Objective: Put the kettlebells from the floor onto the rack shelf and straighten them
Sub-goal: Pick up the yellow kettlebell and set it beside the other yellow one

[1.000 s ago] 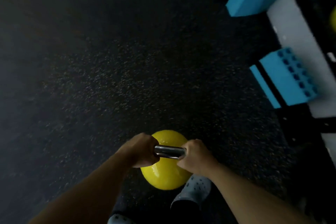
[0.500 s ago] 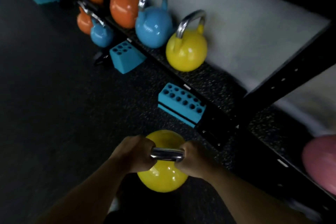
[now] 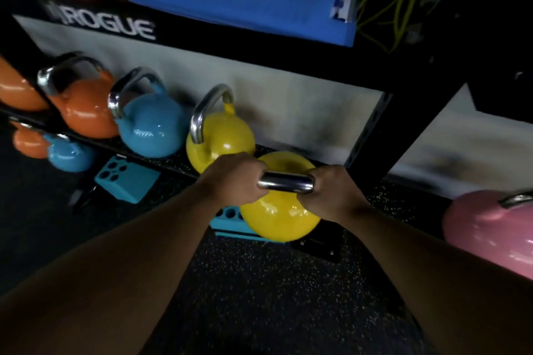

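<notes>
Two hands grip one yellow kettlebell [image 3: 278, 217] at centre frame. We note the left hand [image 3: 233, 180] wrapped fully around the left corner of its chrome handle [image 3: 285, 183], and the right hand [image 3: 331, 190] wrapped likewise around the right corner; fingers of both are curled tight on the metal. The handle's long axis runs left to right across the frame, nearly level, handle uppermost and ball hanging below. The ball sits in front of the lower rack shelf [image 3: 403, 196], overlapping a teal block [image 3: 227, 217] on the speckled floor [image 3: 259, 282]. We cannot tell whether it touches anything beneath. On the shelf, left of centre, stand a second yellow kettlebell [image 3: 222, 138], a blue kettlebell [image 3: 151, 130] and an orange kettlebell [image 3: 83, 112], handles up. A pink kettlebell [image 3: 487, 230] sits at the right edge.
</notes>
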